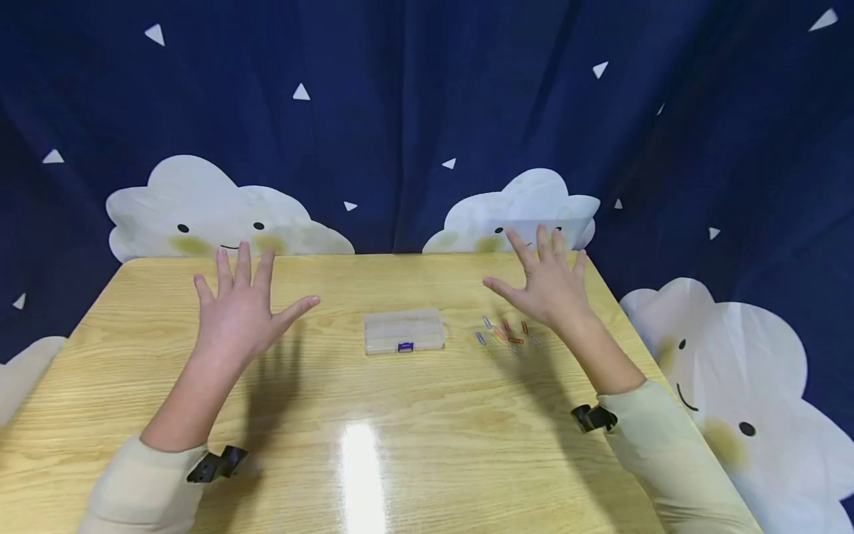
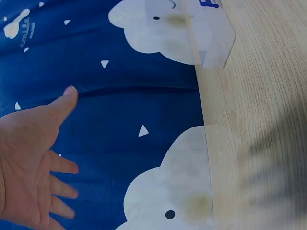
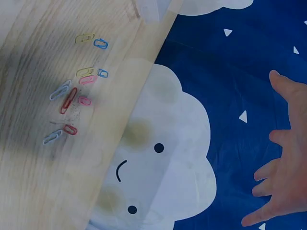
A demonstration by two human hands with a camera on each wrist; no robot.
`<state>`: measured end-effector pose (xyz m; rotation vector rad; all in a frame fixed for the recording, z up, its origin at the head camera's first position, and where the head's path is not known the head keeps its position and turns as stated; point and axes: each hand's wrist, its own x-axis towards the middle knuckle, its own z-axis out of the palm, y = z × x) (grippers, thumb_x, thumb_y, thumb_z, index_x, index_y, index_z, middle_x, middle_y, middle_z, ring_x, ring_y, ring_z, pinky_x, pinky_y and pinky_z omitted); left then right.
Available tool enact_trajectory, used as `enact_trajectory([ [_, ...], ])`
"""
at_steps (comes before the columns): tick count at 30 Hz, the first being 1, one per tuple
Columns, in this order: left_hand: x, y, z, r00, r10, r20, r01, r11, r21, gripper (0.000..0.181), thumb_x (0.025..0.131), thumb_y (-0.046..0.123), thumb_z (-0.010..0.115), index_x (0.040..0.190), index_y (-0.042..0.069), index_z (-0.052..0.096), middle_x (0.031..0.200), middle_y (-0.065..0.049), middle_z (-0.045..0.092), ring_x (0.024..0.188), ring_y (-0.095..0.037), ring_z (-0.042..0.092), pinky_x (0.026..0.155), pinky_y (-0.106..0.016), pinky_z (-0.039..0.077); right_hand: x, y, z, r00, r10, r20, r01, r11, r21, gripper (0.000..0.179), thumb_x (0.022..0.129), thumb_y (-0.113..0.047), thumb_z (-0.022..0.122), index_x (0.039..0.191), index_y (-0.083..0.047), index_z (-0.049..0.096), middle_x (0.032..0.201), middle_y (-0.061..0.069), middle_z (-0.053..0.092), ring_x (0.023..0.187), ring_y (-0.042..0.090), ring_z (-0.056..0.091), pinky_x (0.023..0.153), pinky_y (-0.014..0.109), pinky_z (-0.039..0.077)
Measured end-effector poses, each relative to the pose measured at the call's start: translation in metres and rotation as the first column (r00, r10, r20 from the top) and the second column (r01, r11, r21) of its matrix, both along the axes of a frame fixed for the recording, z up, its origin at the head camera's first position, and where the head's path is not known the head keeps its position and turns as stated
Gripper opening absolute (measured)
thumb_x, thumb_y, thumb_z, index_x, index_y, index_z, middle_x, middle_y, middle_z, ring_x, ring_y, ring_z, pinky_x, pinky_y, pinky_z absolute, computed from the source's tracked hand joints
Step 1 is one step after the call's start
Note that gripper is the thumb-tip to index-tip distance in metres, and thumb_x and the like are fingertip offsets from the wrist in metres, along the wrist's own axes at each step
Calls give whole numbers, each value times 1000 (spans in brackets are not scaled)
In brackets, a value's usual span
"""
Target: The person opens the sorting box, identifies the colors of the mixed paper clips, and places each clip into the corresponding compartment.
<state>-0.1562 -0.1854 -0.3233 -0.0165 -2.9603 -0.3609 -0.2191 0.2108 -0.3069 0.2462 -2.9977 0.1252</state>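
Observation:
Both hands are raised above the table with fingers spread and nothing in them. My left hand point(image 1: 235, 319) is to the left of a clear plastic box point(image 1: 403, 326) with a blue latch; its lid looks closed. My right hand point(image 1: 550, 289) hovers above and beyond a loose group of paper clips point(image 1: 507, 334), right of the box. In the right wrist view the clips show as yellow, blue, pink, red and white, such as a red paper clip point(image 3: 68, 100) and a yellow paper clip point(image 3: 85, 38). The left wrist view shows the open left palm point(image 2: 29, 163).
The light wooden table point(image 1: 320, 430) ends at a dark blue curtain point(image 1: 400, 111) printed with white clouds and triangles. A small black device is strapped at each sleeve cuff. Shadows of the arms fall across the tabletop.

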Motion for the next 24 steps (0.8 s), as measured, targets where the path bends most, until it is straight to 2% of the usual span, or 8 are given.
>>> enact_trajectory([
  [5, 1, -1, 0, 999, -36, -2, 36, 999, 29, 87, 87, 64, 47, 139, -4, 36, 146, -31, 26, 135, -50, 18, 103, -69, 14, 1, -1, -6, 998, 43, -37, -43, 999, -3, 85, 81, -73, 46, 150, -32, 17, 153, 24, 17, 142, 42, 11, 102, 71, 15],
  [8, -1, -2, -2, 997, -77, 7, 76, 993, 89, 79, 88, 57, 51, 136, -5, 40, 141, -31, 35, 129, -51, 30, 100, -66, 24, 1, -3, -10, 994, 73, -83, -74, 997, -12, 81, 82, -66, 52, 148, -28, 26, 147, 24, 31, 138, 41, 24, 99, 67, 25],
  [11, -4, -2, -8, 992, -122, 42, 113, 977, 179, 77, 88, 55, 54, 135, -4, 41, 139, -29, 39, 126, -50, 34, 99, -63, 29, 1, -5, -13, 989, 91, -119, -96, 995, -30, 74, 83, -60, 56, 144, -23, 36, 139, 21, 43, 128, 41, 38, 93, 63, 33],
  [14, -7, -1, -13, 985, -151, 88, 125, 962, 244, 76, 88, 54, 55, 136, -3, 42, 138, -28, 41, 127, -47, 34, 100, -60, 31, 2, -7, -17, 987, 100, -129, -109, 992, -65, 67, 85, -56, 57, 138, -17, 44, 134, 19, 49, 122, 40, 45, 90, 61, 35],
  [20, -10, 2, -24, 977, -179, 118, 134, 940, 314, 71, 87, 50, 59, 135, 0, 44, 139, -25, 41, 130, -43, 34, 102, -57, 31, 3, -10, -22, 982, 122, -146, -138, 985, -102, 55, 86, -50, 58, 123, -9, 58, 121, 17, 58, 112, 38, 53, 87, 57, 39],
  [24, -13, 7, -34, 973, -198, 115, 148, 927, 344, 70, 86, 47, 61, 135, 0, 44, 137, -23, 44, 128, -42, 37, 102, -55, 33, 4, -12, -30, 974, 148, -169, -168, 980, -109, 48, 86, -47, 60, 110, -6, 66, 105, 15, 64, 94, 34, 59, 79, 52, 43],
])
